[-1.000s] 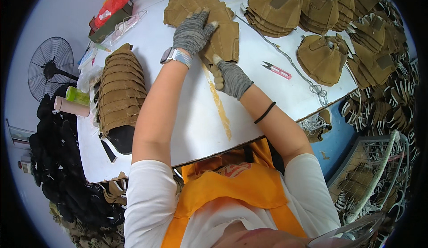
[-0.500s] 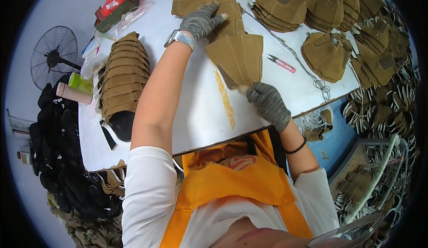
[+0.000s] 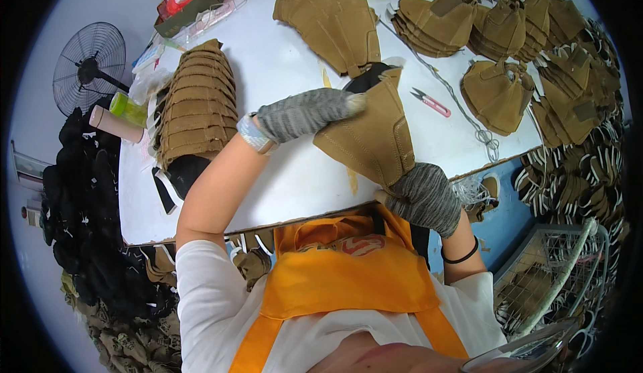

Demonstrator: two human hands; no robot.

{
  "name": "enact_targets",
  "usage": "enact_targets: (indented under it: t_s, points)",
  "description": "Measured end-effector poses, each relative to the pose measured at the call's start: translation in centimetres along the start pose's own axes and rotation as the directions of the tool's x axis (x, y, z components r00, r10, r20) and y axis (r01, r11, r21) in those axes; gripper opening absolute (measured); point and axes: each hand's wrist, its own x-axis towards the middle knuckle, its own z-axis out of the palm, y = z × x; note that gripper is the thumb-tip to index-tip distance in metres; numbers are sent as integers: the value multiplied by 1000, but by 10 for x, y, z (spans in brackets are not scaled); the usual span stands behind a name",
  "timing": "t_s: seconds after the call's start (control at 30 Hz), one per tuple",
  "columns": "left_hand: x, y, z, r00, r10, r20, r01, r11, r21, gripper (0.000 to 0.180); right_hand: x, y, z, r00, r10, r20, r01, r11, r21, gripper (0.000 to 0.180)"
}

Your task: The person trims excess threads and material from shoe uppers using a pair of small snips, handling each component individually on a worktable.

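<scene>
Both my hands wear grey knitted gloves with pale fingertips. Between them, above the white table, is a brown stitched fabric piece point(image 3: 372, 135), tilted, with black lining showing at its far edge. My left hand point(image 3: 305, 113) is closed on its left far edge; the fingers behind the fabric are hidden. At the near narrow end my right hand point(image 3: 426, 197) grips the piece, its fingertips partly out of sight. Beyond it lies a fanned stack of brown pieces point(image 3: 328, 21). Thread snips point(image 3: 431, 102) with pink handles rest to the right of the held piece.
A long overlapping row of brown pieces point(image 3: 197, 101) lies at the left of the table point(image 3: 268, 185). More brown stacks point(image 3: 435, 24) fill the far right. A grey cord point(image 3: 450, 88) runs past the snips. At left stands a fan point(image 3: 88, 70); a wire basket point(image 3: 556, 266) is at lower right.
A brown piece has come off the stack and toward me, lifted and tilted. My left hand has moved from the stack down to its edge; my right hand has shifted slightly nearer and right.
</scene>
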Motion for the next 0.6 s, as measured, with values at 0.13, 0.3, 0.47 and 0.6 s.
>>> enact_targets:
  t_s: [0.13,0.3,0.47,0.6]
  points:
    - [-32,-19,17,999,-7,36,27,810,-586,62,10,-13,-11,995,-96,-14,95,995,-29,21]
    - [-63,-9,44,975,25,-223,-171,724,-668,62,10,-4,-25,979,-12,-201,-4,997,-79,30]
    - [-60,-15,71,821,85,-565,-462,680,-569,59,24,-11,-36,704,426,-567,-14,808,589,36]
    - [-57,-25,84,765,120,-633,-465,783,-413,55,45,-24,-38,757,-19,-654,25,1000,1,23]
